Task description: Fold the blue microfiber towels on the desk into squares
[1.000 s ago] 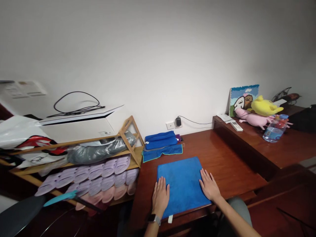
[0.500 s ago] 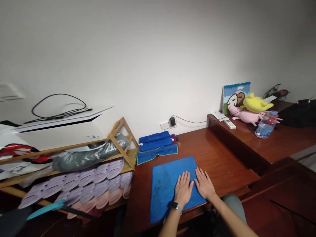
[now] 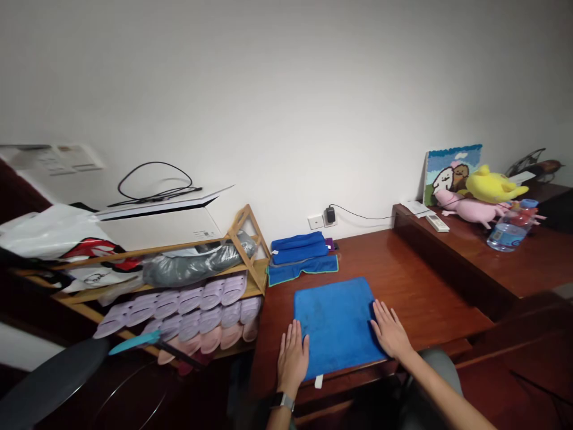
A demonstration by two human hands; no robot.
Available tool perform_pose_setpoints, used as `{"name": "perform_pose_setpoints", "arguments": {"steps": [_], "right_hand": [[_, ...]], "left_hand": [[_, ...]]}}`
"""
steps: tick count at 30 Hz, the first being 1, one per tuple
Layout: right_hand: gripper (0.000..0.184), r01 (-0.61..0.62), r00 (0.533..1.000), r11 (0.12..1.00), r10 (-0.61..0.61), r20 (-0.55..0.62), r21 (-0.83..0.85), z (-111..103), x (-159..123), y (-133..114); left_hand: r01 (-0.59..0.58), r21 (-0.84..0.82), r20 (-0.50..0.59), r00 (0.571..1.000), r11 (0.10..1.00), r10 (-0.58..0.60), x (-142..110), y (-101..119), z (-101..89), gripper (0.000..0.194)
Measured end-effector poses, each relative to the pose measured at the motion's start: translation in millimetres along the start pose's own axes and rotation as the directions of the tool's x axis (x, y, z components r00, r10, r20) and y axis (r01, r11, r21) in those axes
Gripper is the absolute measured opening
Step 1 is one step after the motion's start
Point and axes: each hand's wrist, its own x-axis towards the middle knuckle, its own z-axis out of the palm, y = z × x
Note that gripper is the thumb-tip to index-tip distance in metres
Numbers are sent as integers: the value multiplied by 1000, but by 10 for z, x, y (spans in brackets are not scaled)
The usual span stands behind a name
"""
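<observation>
A blue cloth [image 3: 338, 325] lies flat on the brown wooden desk [image 3: 371, 257], with a few dark stains and a white tag at its front edge. My left hand [image 3: 292, 357] rests at the cloth's left edge, fingers stretched out and pointing away from me. At the right edge, my right hand [image 3: 390, 330] lies flat with its fingers extended, partly over the cloth's border. Neither hand grips anything. Behind the cloth, near the wall, are a folded blue cloth [image 3: 299, 248] and another blue cloth with green edging [image 3: 304, 269].
A wooden rack [image 3: 249, 239] with lilac and pink slippers [image 3: 192, 300] stands left. On the raised right surface are a water bottle [image 3: 508, 234], a pink plush toy [image 3: 472, 210], a yellow plush toy [image 3: 495, 184] and a remote [image 3: 437, 222]. A black charger [image 3: 330, 214] sits in the wall socket.
My left hand has moved left from the cloth's middle to its left edge. My right hand stays near the right edge. The view has turned slightly left.
</observation>
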Motion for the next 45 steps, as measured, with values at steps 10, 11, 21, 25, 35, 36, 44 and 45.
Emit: {"name": "perform_pose_setpoints", "arguments": {"steps": [10, 11, 21, 25, 35, 36, 44, 45], "right_hand": [[69, 26, 999, 1000, -26, -29, 0, 143, -360, 14], [69, 26, 999, 1000, -26, -33, 1, 150, -352, 13], [62, 85, 994, 996, -86, -75, -11, 260, -342, 81], [65, 66, 993, 998, -66, -93, -3, 268, -343, 79], [68, 38, 999, 999, -38, -35, 23, 297, -362, 99], [69, 26, 1000, 999, -26, -7, 25, 281, -357, 98], [70, -37, 996, 998, 33, 82, 54, -147, 332, -102], [69, -40, 995, 998, 35, 91, 53, -199, 492, -141]], "left_hand": [[-68, 21, -14, 998, 997, 69, 68, 138, -111, 60], [-107, 4, -15, 994, 994, 107, 89, 295, -147, 59], [-435, -282, 93, 875, 855, 475, 190, 2031, -243, 59], [-281, -196, 108, 946, 939, 306, 94, 1378, -133, 60], [20, -19, 15, 1000, 1000, -20, -316, -9, -7, 61], [21, -20, 3, 1000, 1000, -21, -322, 5, 6, 61], [24, -49, -45, 999, 998, -26, -308, 10, 62, 62], [22, -52, -40, 999, 998, -24, -308, 4, 61, 62]]}}
